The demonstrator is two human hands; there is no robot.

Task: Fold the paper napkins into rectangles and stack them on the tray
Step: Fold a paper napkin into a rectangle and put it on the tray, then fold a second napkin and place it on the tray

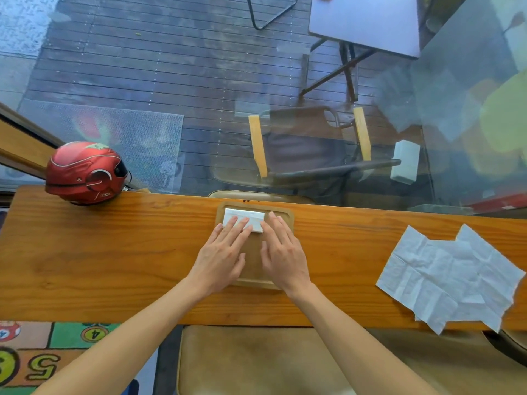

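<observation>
A folded white napkin (245,217) lies as a small rectangle at the far end of the brown tray (287,215), in the middle of the wooden table. My left hand (222,256) lies flat with its fingertips on the napkin's near edge. My right hand (282,252) lies flat on the tray beside it, fingers apart, touching the napkin's right end. Unfolded, creased white napkins (450,276) are spread on the table at the right, reaching over its near edge.
A red helmet (84,173) sits at the table's far left edge. The wooden table (114,260) runs along a glass window. A tan chair seat (256,363) is below the near edge, and a patterned number mat (42,354) lies at lower left.
</observation>
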